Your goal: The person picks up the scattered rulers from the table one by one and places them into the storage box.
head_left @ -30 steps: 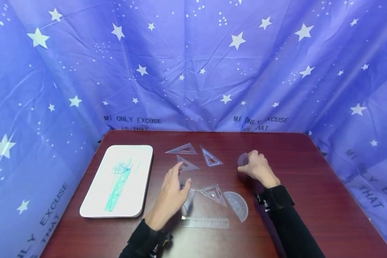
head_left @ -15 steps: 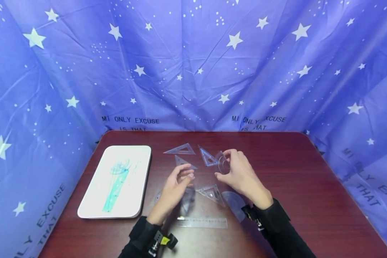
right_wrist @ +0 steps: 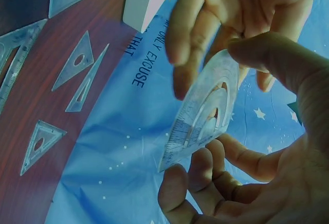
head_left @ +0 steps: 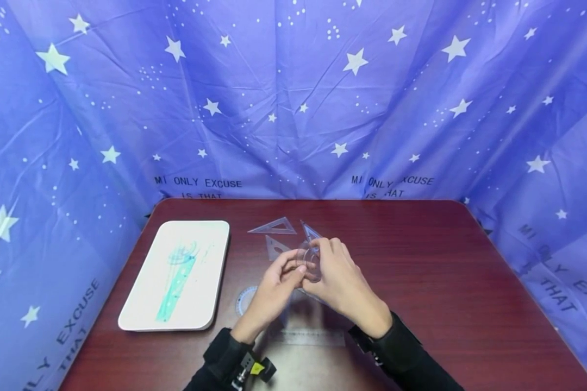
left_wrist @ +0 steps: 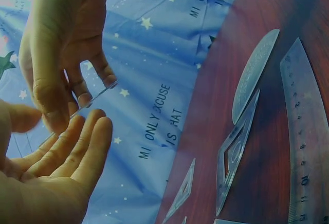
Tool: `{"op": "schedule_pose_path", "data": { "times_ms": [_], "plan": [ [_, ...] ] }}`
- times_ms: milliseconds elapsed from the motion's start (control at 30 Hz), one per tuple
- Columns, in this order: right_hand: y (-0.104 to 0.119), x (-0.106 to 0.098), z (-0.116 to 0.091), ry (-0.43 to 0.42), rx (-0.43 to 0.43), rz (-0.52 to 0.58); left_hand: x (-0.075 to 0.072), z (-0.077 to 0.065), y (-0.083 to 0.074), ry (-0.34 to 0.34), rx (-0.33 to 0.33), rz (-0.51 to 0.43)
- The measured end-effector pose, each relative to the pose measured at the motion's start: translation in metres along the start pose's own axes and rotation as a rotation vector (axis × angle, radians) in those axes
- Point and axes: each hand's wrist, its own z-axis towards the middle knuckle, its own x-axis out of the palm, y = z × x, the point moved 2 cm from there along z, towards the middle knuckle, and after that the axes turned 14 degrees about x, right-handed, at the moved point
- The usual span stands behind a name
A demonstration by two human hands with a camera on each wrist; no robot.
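Note:
My right hand (head_left: 349, 285) pinches a clear protractor (right_wrist: 198, 118) between thumb and fingertips and holds it up over the middle of the table. My left hand (head_left: 269, 288) meets it from the left, palm turned up and fingers loosely extended at the protractor's edge, the thumb apart from it. Beyond the hands lie clear set squares, one at the back (head_left: 275, 226), one nearer (head_left: 275, 247) and a bluish one (head_left: 309, 231) partly covered by the right hand. A round-edged protractor (head_left: 244, 300) shows beside the left forearm. In front lies a clear ruler (head_left: 310, 338).
A white tray (head_left: 142, 293) on the left bears a teal ruler (head_left: 176, 290) and clear pieces. In the left wrist view another protractor (left_wrist: 257, 75) and a set square (left_wrist: 237, 149) lie near the ruler. A starry blue curtain (head_left: 293, 108) surrounds the dark red table (head_left: 445, 260).
My right hand has carried the protractor leftward from the right side of the table to my left hand. The left hand has shifted slightly right and turned its palm up.

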Motion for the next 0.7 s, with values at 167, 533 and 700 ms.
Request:
{"op": "schedule_pose_path", "data": {
  "times_ms": [167, 533, 700],
  "plan": [
    [0.002, 0.004, -0.003, -0.018, -0.022, 0.023, 0.0, 0.0, 0.001, -0.021, 0.032, 0.002],
    [-0.013, 0.002, 0.001, -0.061, -0.167, 0.101, -0.025, 0.003, -0.002, -0.234, 0.013, 0.165],
    [-0.033, -0.006, 0.005, -0.03, -0.092, 0.064, -0.059, 0.007, -0.018, -0.353, -0.053, 0.335]
  ]
}}
